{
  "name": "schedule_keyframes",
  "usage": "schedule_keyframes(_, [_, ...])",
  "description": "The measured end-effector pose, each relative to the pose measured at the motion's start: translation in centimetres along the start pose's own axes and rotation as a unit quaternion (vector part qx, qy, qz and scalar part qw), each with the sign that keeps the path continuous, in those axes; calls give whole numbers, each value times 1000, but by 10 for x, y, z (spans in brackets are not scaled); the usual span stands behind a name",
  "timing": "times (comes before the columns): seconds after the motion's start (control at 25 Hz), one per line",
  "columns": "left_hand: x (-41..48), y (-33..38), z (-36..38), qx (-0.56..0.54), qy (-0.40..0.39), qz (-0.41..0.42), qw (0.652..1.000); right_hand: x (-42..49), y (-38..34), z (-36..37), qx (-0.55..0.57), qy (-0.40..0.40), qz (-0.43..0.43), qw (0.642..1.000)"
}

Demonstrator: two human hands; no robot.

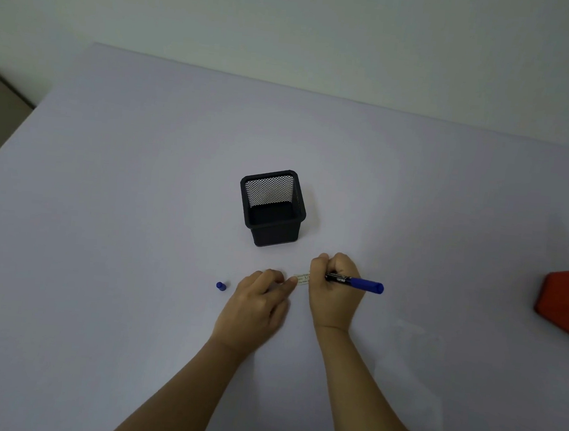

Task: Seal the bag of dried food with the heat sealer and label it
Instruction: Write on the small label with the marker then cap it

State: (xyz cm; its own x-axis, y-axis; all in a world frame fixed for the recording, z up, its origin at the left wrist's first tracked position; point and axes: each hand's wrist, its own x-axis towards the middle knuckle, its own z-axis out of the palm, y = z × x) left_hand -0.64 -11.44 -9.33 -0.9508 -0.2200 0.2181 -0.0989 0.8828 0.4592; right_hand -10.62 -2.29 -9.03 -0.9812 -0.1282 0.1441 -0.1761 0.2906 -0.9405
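A small white label (303, 279) lies on the table in front of me, with some writing on it. My left hand (257, 307) rests flat and its fingertips press down the label's left end. My right hand (333, 285) is closed around a black marker with a blue end (356, 282), its tip hidden behind my fingers at the label. The marker's blue cap (221, 286) lies on the table to the left of my left hand. No bag of dried food shows in view.
A black mesh pen holder (272, 207) stands empty just beyond my hands. A red object (566, 303) sits at the right edge of view, partly cut off. The pale table (139, 202) ends at a wall behind and drops off at the left.
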Motion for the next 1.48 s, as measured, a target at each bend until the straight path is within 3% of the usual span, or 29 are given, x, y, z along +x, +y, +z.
schedule_keyframes(0.96, [0, -1, 1, 10, 5, 10, 1000, 0, -2, 0, 8, -4, 23, 1000])
schedule_keyframes(1.48, [0, -1, 0, 8, 7, 10, 1000, -2, -3, -1, -1, -40, -10, 999])
